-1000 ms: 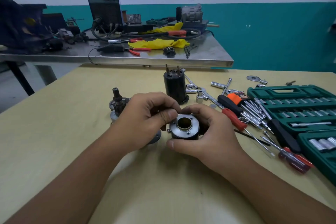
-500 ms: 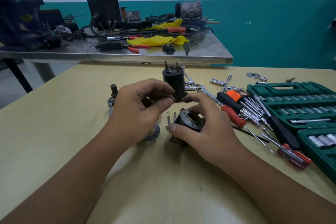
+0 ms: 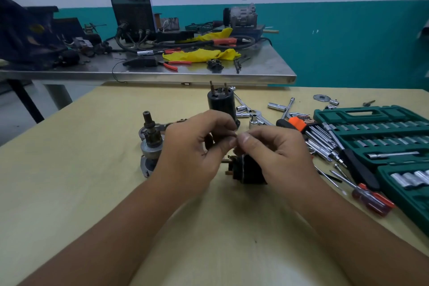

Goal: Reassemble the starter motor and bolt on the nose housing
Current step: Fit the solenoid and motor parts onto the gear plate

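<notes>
Both hands are up over the middle of the pale wooden bench [image 3: 69,193], thumbs and forefingers meeting tip to tip. The left hand [image 3: 192,148] and the right hand [image 3: 276,153] each have fingers curled in a pinch; whatever sits between the fingertips is too small to make out. Just under the right hand lies a dark motor part [image 3: 246,169] on its side on the bench, metal tabs poking out toward the left. Behind the hands, toward the far edge, a black cylinder [image 3: 221,104] stands upright with two studs on top. To the left of the left hand stands the nose housing with its shaft [image 3: 151,139], shaft pointing up.

Along the right edge, a green socket case [image 3: 380,137] lies open, rows of sockets showing. Between it and the hands, a scatter of loose sockets, extension bars and a black-handled driver [image 3: 359,167]; a red-handled screwdriver [image 3: 373,199] lies nearer the front.

Beyond the bench, a steel table [image 3: 267,62] carries a dark box-shaped machine with two knobs [image 3: 131,4], cables, yellow cloth [image 3: 199,54], red-handled pliers [image 3: 173,64] and a grey motor unit [image 3: 241,15]. The wall behind is teal below, white above.
</notes>
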